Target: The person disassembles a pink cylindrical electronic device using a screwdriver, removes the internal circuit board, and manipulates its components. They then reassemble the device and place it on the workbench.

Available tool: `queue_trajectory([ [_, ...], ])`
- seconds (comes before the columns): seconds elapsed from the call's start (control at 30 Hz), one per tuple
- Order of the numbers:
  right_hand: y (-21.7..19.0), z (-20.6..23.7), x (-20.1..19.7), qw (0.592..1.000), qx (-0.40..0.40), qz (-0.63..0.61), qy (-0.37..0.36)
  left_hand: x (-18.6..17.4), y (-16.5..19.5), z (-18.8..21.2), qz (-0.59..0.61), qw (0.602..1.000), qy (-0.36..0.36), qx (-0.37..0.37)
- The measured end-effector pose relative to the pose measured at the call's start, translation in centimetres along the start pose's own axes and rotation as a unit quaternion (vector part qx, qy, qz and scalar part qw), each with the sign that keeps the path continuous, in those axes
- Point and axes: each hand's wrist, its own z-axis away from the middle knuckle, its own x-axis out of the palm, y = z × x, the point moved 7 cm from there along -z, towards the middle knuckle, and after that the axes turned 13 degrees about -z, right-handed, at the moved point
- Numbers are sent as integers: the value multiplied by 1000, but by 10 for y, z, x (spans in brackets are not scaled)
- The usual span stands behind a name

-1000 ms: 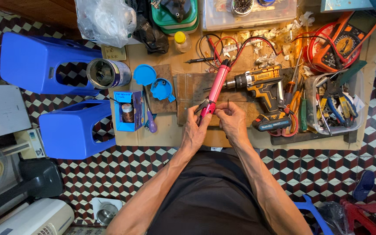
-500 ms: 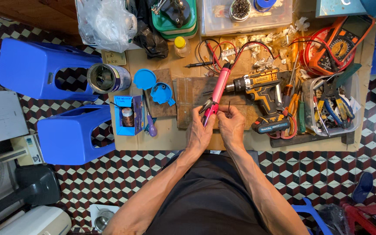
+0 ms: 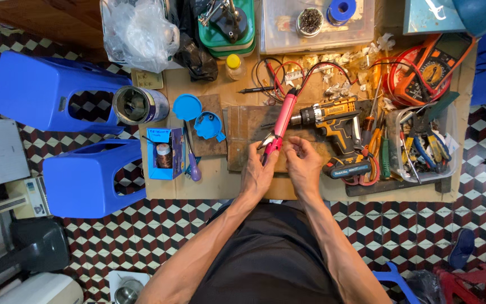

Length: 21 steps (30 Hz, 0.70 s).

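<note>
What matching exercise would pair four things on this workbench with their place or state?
Things:
1. pink tool
2. cordless drill
3. open tin can
4. small blue box

Places or states:
A. on its side at the bench's left edge
B. held by the left hand, right hand at its near end
C. lying just right of the hands
D. open, with a small bottle inside

Pairs: 1-B, 2-C, 3-A, 4-D
</note>
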Motion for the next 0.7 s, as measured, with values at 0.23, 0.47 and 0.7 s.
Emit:
queue_trajectory([
  [0.23,-57,-12,-41,948,89,-300,-55,3,-5,11,113,986,-83,-89],
  [0.47,-80,-13,-49,916,89,-386,-61,10,10,19,138,982,-110,-72],
  [0.7,-81,-10,-52,911,89,-395,-74,13,1,19,148,978,-111,-96],
])
